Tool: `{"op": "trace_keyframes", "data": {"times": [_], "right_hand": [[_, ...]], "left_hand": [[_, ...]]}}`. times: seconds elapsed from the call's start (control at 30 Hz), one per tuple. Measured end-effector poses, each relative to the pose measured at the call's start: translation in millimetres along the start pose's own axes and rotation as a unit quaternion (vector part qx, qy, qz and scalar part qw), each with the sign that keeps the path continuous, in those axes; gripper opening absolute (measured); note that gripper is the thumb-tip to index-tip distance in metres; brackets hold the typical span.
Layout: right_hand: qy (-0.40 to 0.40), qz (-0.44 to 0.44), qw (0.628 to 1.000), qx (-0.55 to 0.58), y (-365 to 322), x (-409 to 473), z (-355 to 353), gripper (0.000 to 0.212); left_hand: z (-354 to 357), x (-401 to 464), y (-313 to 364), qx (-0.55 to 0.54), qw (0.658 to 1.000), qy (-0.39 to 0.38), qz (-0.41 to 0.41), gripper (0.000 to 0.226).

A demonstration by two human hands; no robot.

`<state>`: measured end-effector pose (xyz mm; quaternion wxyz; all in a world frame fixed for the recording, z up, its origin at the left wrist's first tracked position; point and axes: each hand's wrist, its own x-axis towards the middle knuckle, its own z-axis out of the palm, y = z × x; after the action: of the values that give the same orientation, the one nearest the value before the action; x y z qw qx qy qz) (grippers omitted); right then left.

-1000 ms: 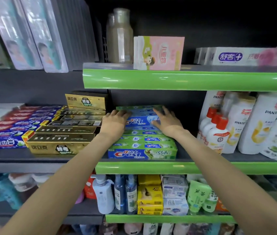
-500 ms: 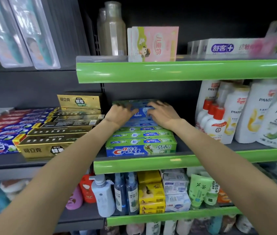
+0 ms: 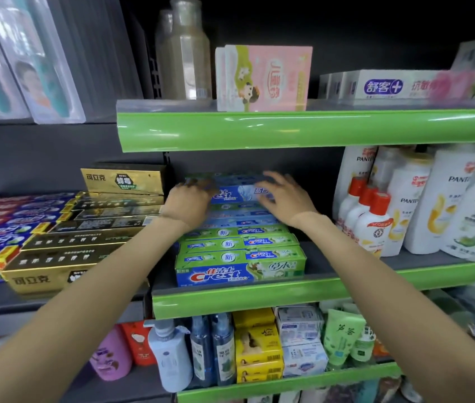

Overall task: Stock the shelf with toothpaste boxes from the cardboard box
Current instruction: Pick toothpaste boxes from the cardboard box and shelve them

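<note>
Both hands on blue toothpaste box (image 3: 240, 194) atop stack on shelf (image 3: 259, 298), long axis left-right. Left hand (image 3: 188, 203) fingers curled over left end; right hand (image 3: 284, 196) fingers spread, pressing right end.

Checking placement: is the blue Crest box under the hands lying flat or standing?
Flat: the blue Crest box lies lengthwise atop the stack.

Single head cam, wide-angle, no second view to overlap with. Faces the shelf (image 3: 259, 301) straight on from close range, pitched slightly down. Both forearms enter from the bottom corners and converge mid-frame. Upper shelf edge (image 3: 288, 128) bows from lens distortion; frame edges are soft.
</note>
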<state>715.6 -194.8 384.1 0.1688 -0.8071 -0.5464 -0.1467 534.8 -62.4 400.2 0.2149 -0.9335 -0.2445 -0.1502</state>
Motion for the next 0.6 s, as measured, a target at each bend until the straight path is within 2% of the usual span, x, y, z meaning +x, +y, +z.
{"op": "trace_keyframes", "data": {"times": [0.07,0.1,0.17,0.27,0.33,0.6], "right_hand": [[0.079,0.083,0.991,0.075,10,-7,-2,0.04],[0.093,0.118,0.983,0.102,15,-9,-2,0.044],[0.065,0.15,0.978,0.127,20,-11,0,0.056],[-0.026,0.135,0.975,0.176,16,-8,7,0.074],[-0.055,0.138,0.968,0.205,10,-2,12,0.082],[-0.077,0.141,0.981,0.11,-1,22,25,0.073]], "left_hand": [[-10,-10,-6,-0.086,0.995,0.035,-0.034,0.04],[-14,-16,-10,-0.107,0.992,0.049,-0.032,0.039],[-21,-32,-16,-0.146,0.987,0.064,-0.022,0.039],[-28,-56,-9,-0.136,0.99,0.025,0.007,0.047],[-23,-58,3,-0.107,0.994,-0.017,0.014,0.056],[13,-23,9,-0.147,0.977,-0.144,-0.048,0.07]]}}
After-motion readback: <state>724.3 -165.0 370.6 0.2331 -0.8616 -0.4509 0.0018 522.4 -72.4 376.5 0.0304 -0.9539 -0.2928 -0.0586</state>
